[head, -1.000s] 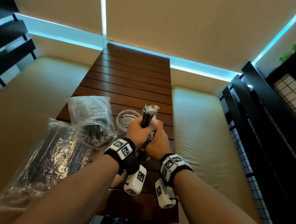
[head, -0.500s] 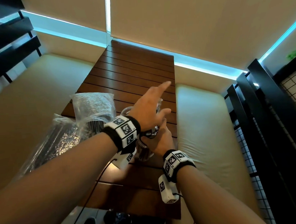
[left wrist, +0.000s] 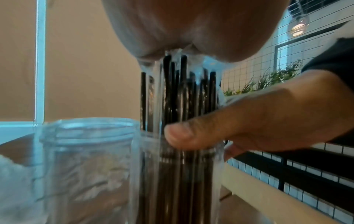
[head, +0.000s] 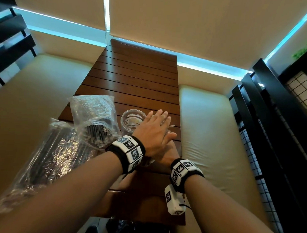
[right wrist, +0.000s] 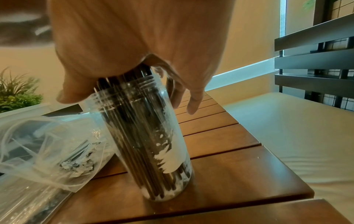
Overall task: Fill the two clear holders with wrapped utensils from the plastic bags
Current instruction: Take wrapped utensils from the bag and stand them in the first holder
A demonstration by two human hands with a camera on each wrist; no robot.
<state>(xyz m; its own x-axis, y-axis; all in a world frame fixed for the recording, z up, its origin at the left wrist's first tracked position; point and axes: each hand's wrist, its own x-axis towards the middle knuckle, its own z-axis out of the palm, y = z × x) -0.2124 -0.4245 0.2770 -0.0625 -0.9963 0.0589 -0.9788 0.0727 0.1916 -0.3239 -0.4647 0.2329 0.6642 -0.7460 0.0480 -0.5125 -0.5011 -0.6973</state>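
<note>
A clear holder [right wrist: 153, 144] full of black wrapped utensils [left wrist: 182, 98] stands upright near the wooden table's right edge. My left hand [head: 155, 130] lies flat on the utensils' tops, fingers straight, palm [left wrist: 191, 30] pressing down. My right hand [head: 169, 150] sits under it, thumb [left wrist: 210, 128] against the bundle at the holder's mouth and fingers curled behind. In the head view both hands hide most of this holder. A second clear holder [head: 132, 119], with no utensils in it, stands just left of the first. Two plastic bags [head: 93, 118] [head: 46, 160] of dark utensils lie left of the holders.
The slatted wooden table [head: 135, 78] runs away from me between two cream cushioned benches [head: 210, 131] [head: 27, 103]. A black railing [head: 271, 129] stands at the right. The nearer bag [right wrist: 47, 144] lies beside the full holder.
One second ago both hands gripped the bundle above the holder. My left hand has let go, opened and come down flat on the utensils' tops; the bundle sits lower in the holder.
</note>
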